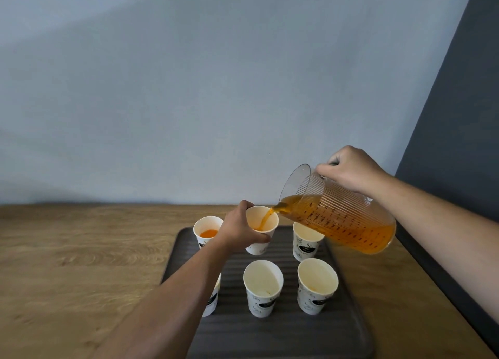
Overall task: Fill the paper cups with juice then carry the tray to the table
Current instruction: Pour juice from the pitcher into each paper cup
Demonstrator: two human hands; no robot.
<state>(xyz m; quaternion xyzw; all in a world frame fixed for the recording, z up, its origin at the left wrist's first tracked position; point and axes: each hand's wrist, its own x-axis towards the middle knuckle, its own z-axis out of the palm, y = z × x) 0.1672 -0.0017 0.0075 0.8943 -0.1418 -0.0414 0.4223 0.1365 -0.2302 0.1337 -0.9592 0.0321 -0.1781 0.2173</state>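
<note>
I'm watching the far middle cup [272, 222] on the tray [283, 331] taking juice [351, 230], my left grip [240, 230] curling round its left side; my forearm is hiding most of the near-left cup [214, 303]. My right grip [348, 169] is clasping the tilted jug [318, 193] by its hidden handle.

Blue wall [189, 88], dark panel [456, 110]

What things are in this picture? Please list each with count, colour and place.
painted wall: one, pale blue-grey, at the back
wooden counter: one, light brown, against the wall
ribbed tray: one, dark grey, on the counter
printed paper cups: six, white with dark print, two rows of three on the tray
clear ribbed plastic jug: one, clear, holds orange juice, tilted over the back middle cup, pouring
left hand: one, holds the back middle cup
right hand: one, grips the jug
</note>
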